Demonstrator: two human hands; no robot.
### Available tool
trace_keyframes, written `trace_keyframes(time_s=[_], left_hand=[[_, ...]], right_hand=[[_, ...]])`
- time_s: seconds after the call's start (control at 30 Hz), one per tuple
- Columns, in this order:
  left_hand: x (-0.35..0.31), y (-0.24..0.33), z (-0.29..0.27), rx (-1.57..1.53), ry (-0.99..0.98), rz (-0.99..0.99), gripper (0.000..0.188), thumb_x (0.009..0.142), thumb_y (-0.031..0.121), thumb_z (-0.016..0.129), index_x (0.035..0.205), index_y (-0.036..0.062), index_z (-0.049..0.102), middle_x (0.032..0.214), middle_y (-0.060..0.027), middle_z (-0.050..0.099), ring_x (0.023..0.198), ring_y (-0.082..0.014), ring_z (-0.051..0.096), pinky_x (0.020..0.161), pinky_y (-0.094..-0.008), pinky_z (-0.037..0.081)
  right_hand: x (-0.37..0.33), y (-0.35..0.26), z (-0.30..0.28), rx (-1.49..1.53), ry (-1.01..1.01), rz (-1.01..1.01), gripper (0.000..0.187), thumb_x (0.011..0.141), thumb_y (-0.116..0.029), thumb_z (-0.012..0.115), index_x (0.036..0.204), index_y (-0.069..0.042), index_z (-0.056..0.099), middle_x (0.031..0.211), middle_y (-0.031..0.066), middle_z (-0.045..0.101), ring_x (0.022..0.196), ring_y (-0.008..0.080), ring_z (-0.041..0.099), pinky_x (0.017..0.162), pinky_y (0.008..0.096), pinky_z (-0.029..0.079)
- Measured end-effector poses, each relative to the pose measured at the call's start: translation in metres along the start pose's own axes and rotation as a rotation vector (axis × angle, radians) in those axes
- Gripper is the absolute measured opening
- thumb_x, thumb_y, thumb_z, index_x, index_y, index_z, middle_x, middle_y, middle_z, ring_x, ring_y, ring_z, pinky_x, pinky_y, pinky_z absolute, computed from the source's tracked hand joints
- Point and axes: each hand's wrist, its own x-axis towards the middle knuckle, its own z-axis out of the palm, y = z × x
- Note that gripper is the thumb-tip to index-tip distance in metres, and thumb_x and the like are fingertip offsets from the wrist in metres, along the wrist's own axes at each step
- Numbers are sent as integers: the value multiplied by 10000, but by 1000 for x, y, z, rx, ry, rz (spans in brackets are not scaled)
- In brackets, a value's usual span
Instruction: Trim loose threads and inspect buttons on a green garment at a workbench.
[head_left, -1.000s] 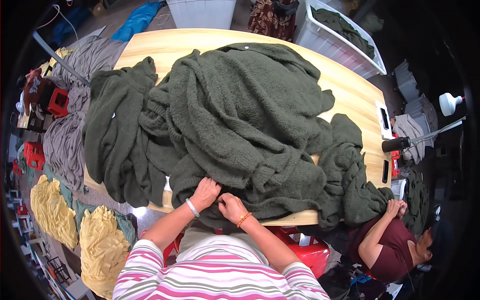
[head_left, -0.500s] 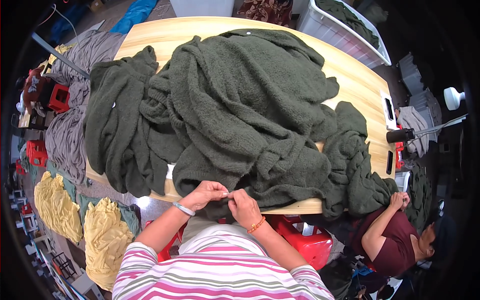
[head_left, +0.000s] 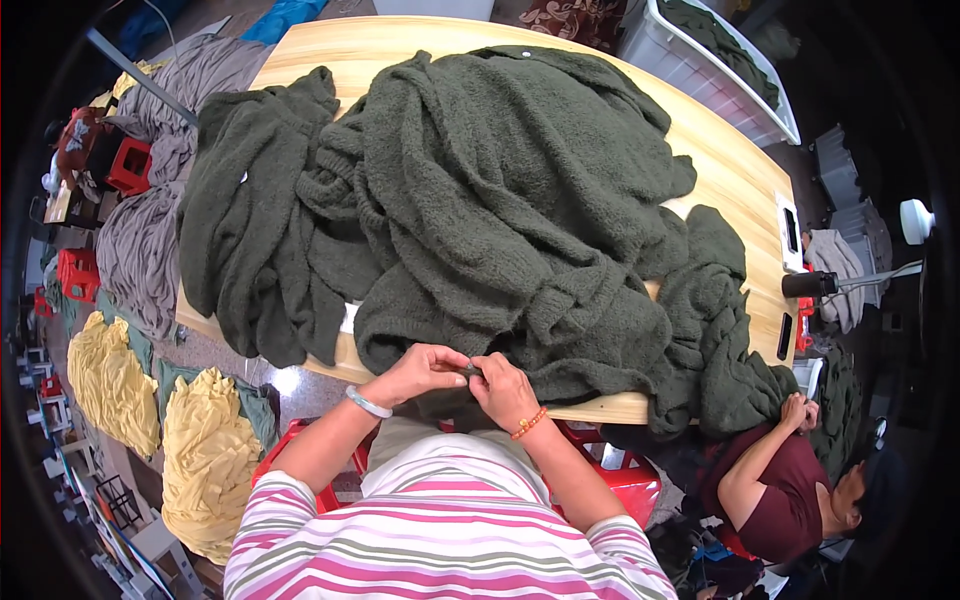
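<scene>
Dark green fuzzy knit sweaters (head_left: 520,190) lie heaped over most of the wooden table (head_left: 330,45). At the near edge of the heap, my left hand (head_left: 425,372) is closed, thumb and fingers pinching a bit of the dark green knit. My right hand (head_left: 503,390) is closed against it, its fingertips pinching the same spot. The hands meet just above my lap, where more of the knit hangs below them. Any small item between the fingertips is too small to make out. A white button (head_left: 243,177) shows on the sweater at the left.
A co-worker in a maroon shirt (head_left: 780,490) sits at the right, hands on the green knit. Red stools (head_left: 620,480) stand under the near edge. Yellow (head_left: 210,460) and grey (head_left: 150,260) garment piles lie at the left. A white bin (head_left: 690,60) stands at the back right.
My fingertips have drawn closer together on the knit, and the pale spot seen between them is no longer visible. The whole view has shifted slightly.
</scene>
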Motion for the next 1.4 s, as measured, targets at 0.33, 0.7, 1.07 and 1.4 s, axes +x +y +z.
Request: trace_keyframes(time_s=[0.33,0.7,1.07,1.4], left_hand=[[-3,-1,14,1015,234,553,93,798,50,630,882,16,649,786,-102,619,734,-283,587,754,-367,398],[9,0,14,777,250,438,73,794,65,620,835,5,626,746,-139,613,649,-321,589,595,-383,435],[8,1,16,949,243,499,78,774,26,638,849,35,654,757,-86,610,695,-261,580,667,-349,397],[12,8,15,862,164,488,86,772,7,606,854,4,632,766,-120,597,721,-281,591,666,-356,445]], right_hand=[[14,6,-8,136,-148,97,206,786,-76,657,960,36,655,829,186,628,673,295,651,629,367,529],[19,5,-15,234,-236,209,181,785,-9,616,957,17,665,875,210,622,833,385,616,749,426,503],[7,7,-3,238,-121,320,176,779,28,616,947,13,667,893,203,619,828,384,618,738,428,500],[5,7,-5,332,-105,342,167,762,52,611,920,25,656,800,165,594,724,351,603,637,391,484]])
